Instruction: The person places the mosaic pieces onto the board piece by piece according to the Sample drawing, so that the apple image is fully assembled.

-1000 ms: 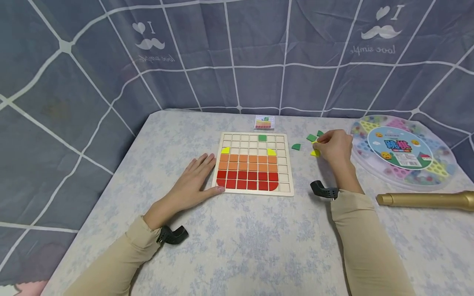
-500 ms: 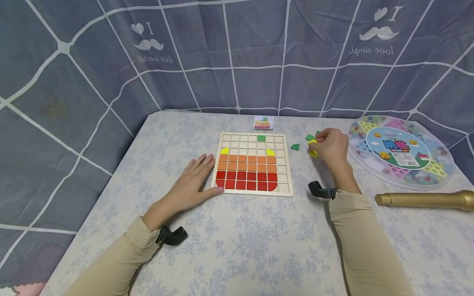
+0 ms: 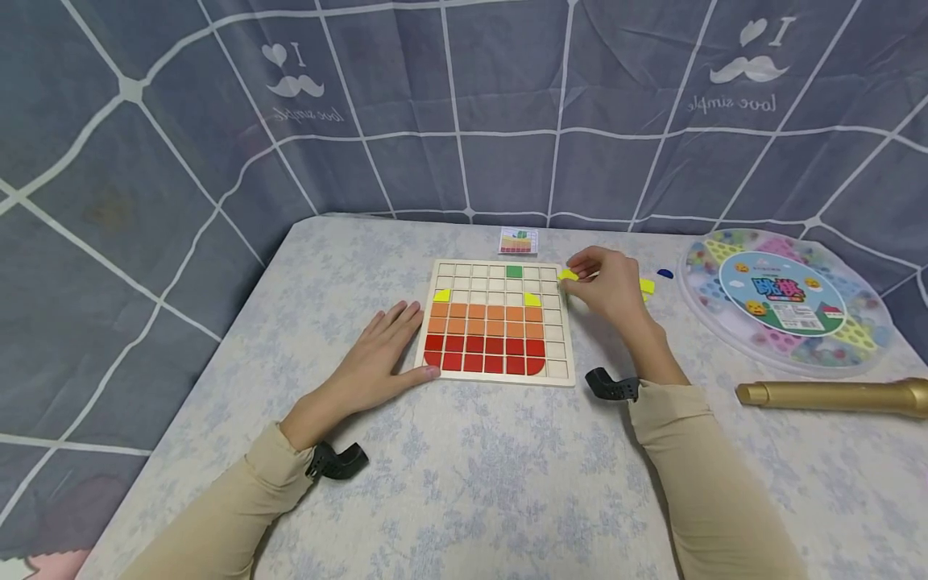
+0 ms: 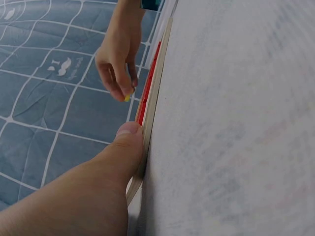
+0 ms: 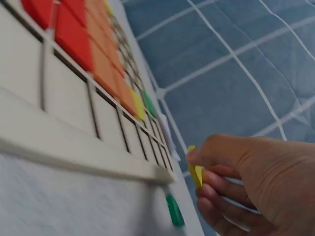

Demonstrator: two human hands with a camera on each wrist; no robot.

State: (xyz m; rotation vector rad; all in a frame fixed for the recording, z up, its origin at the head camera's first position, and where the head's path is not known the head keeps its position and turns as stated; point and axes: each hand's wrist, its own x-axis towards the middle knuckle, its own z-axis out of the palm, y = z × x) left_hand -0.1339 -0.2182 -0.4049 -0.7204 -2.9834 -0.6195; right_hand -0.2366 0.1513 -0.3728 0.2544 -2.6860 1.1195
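Observation:
A wooden grid board lies mid-table, with red and orange rows, two yellow corner tiles and one green tile. My left hand lies flat beside its left edge, thumb against the board's rim. My right hand hovers at the board's upper right corner and pinches a small yellow piece between thumb and fingers. The right wrist view shows that yellow piece held just off the board, with a green piece on the table below.
Another yellow piece and a blue piece lie right of my right hand. A small pattern card sits behind the board. A round plastic game case and a gold cylinder occupy the right side. Patterned cloth hangs behind.
My right hand has moved left from the loose pieces to the board's upper right corner, carrying a yellow piece. The left hand has not moved.

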